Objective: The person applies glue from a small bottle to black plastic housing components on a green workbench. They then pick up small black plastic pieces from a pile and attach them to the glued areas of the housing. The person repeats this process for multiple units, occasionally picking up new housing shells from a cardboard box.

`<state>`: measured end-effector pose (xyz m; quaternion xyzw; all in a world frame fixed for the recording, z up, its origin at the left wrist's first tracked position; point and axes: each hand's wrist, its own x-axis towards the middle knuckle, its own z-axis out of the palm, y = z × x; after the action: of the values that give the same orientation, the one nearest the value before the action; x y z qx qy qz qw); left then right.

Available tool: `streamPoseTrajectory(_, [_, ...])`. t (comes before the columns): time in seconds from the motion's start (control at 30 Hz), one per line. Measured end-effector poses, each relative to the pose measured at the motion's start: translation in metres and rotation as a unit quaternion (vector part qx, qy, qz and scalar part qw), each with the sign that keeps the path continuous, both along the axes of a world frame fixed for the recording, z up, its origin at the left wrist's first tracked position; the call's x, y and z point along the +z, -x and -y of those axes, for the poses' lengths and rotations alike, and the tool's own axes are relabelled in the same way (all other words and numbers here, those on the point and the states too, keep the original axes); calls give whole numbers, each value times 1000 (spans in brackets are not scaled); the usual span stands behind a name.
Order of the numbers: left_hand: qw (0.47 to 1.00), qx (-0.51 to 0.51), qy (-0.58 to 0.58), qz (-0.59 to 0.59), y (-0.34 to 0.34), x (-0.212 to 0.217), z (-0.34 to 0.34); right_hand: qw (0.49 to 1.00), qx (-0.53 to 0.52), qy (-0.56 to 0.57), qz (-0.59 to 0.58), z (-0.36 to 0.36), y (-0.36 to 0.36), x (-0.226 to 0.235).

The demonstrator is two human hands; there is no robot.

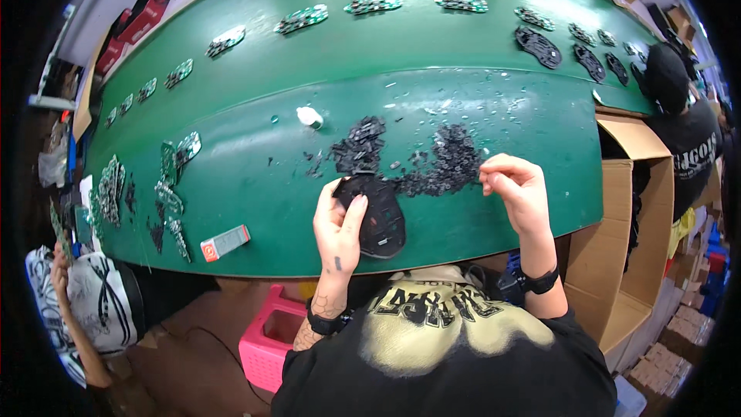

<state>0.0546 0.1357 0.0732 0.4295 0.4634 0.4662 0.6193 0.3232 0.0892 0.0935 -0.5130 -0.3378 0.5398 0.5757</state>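
Head view: the left hand (338, 225) is clamped on a black plastic shell (378, 216) at the green table's (255, 185) near edge. The right hand (515, 189), fingers pinched together, hovers by the pile of small black parts (448, 162); whether it grips one I cannot tell. A loose pinch could drop a piece into the scatter.

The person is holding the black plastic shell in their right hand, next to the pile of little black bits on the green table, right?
Not quite. The head view shows the left hand holding the black shell. The right hand is at the pile of little black bits on the green table.
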Motion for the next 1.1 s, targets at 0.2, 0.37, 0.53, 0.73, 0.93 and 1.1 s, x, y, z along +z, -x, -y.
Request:
streamPoseTrajectory(0.2, [998,-21,18,55,4,2,3,996,86,41,-1,6,50,8])
streamPoseTrajectory(0.37, [997,-24,12,76,4,6,4,985,139,-7,102,-1,67,8])
streamPoseTrajectory(0.53, [996,-43,19,80,-3,13,2,949,175,-124,230,-4,66,8])
streamPoseTrajectory(0.73, [996,-67,10,66,-10,18,-1,936,168,-145,271,-3,67,10])
streamPoseTrajectory(0.93, [996,-75,9,54,-14,15,-2,924,170,-142,312,-4,66,10])
streamPoseTrajectory(1.1, [996,-87,7,20,-14,16,-2,921,162,-146,324,-5,65,8])
